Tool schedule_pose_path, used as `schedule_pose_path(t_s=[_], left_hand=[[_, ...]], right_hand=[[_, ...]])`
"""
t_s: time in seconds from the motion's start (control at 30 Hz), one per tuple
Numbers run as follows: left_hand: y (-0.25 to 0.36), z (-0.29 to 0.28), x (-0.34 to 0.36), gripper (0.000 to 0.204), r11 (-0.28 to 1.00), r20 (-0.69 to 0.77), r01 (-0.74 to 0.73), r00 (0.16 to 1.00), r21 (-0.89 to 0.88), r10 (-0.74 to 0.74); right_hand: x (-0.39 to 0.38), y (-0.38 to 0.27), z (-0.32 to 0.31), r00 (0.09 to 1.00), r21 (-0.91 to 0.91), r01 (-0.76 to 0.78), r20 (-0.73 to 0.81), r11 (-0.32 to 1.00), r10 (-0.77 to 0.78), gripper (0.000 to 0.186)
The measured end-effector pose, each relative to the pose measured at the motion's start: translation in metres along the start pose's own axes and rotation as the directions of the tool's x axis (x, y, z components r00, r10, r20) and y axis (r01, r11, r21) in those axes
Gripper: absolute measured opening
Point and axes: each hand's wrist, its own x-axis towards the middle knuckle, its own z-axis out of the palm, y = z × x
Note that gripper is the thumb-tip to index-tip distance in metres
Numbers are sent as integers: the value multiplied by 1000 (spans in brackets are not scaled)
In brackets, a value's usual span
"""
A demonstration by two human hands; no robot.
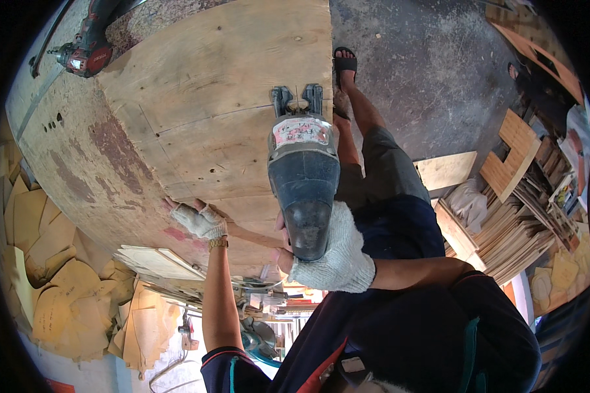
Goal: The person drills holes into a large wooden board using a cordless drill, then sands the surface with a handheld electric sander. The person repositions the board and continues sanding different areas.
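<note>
A dark jigsaw (301, 177) with a worn label on its top stands on the plywood sheet (203, 72), close to the sheet's right edge. My right hand (341, 255), in a white knitted fingerless glove, is wrapped round its rear end. The front of the jigsaw's shoe meets a pencil line (210, 114) that runs across the sheet; the blade is too small to make out. In a like glove, my left hand (200, 219) lies with fingers stretched out at the sheet's near left edge. It holds nothing. A gold-coloured watch is on that wrist.
A red and black cordless power tool (88, 52) lies at the far left of the worn workbench (65, 144). Yellowish cut templates (72, 308) hang at the lower left. Stacked wood strips (511, 223) and a notched board (512, 154) stand at the right, beyond the concrete floor (413, 78).
</note>
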Motion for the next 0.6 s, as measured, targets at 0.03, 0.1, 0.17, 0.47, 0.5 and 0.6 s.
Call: schedule_pose_path(t_s=[0.03,0.1,0.17,0.47,0.5,0.6], left_hand=[[-1,2,1,79,1000,1,3,1000,11,-3],[-4,5,2,78,999,9,7,1000,35,-8],[-6,7,1,77,1000,9,8,1000,30,-8],[-9,9,-7,77,1000,-17,15,1000,23,-14],[-7,10,-6,77,999,-18,33,999,28,-32],[-9,12,-3,79,1000,-56,-18,998,-4,17]], right_hand=[[3,2,-2,999,-26,21,26,999,-21,39],[6,2,-4,998,-67,50,48,996,-47,38],[8,-2,-4,997,-92,62,46,994,-58,38],[10,-7,-11,985,-5,-112,135,994,111,35],[12,-7,-12,981,32,-130,150,991,124,34],[22,-9,-14,979,159,-123,179,980,94,31]])
